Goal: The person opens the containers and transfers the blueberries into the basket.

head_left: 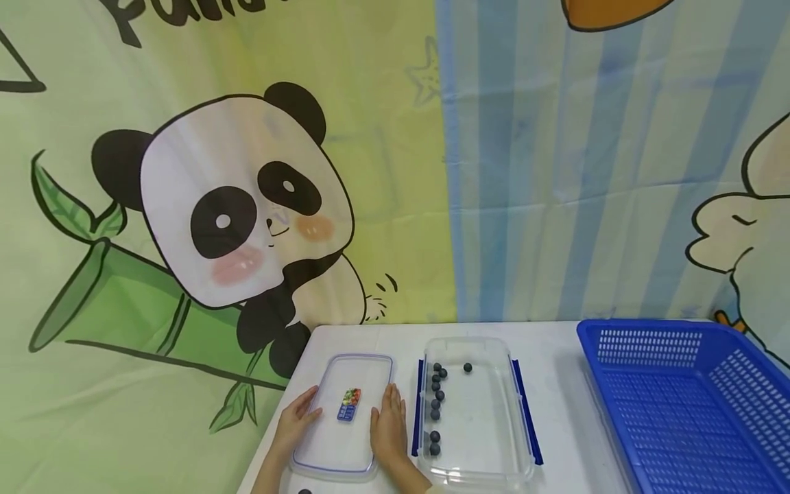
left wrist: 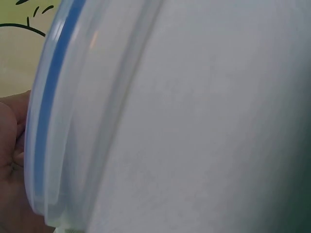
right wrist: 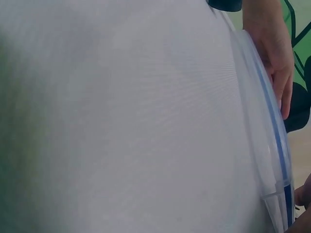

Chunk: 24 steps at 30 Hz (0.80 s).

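A clear plastic lid (head_left: 330,439) with a blue seal and a small colourful label lies flat on the white table. My left hand (head_left: 290,425) touches its left edge, fingers fairly straight and thumb over the rim. Along the right edge rests my right hand (head_left: 389,424), with its fingers extended. The lid's blue-lined rim (left wrist: 46,111) fills much of the left wrist view; the right wrist view shows the left hand (right wrist: 274,56) against the rim's outer side. Beside the right hand stands a clear plastic container (head_left: 487,473) holding several dark balls (head_left: 439,396), mostly along its left side.
Blue flaps (head_left: 527,412) stick out from the container's sides. To the far right stands a blue plastic basket (head_left: 642,336). A dark round thing (head_left: 305,491) is cut off by the bottom edge. Behind the table (head_left: 558,384) hangs a printed panda curtain (head_left: 395,171).
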### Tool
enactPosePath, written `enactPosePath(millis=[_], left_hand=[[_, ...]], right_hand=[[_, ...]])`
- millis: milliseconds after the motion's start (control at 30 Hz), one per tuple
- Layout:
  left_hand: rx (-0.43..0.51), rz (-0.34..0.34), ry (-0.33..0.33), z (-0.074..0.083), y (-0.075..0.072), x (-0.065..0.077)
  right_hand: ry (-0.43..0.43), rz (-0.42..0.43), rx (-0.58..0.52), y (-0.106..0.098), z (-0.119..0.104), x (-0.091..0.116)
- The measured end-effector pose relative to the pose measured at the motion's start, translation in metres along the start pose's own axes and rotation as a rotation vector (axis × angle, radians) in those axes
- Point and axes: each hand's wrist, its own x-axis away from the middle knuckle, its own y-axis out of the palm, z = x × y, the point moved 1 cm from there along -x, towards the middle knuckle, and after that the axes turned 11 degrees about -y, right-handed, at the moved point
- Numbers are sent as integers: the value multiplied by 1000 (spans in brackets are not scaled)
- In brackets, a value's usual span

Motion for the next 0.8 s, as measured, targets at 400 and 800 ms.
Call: enactPosePath(millis=[400,800], left_hand=[[306,96,130,34,7,13],[143,-225,273,145,137,50]], right_hand=[[-21,-151,-510,-93,-73,-10],[199,121,-408,-238,39,-34]])
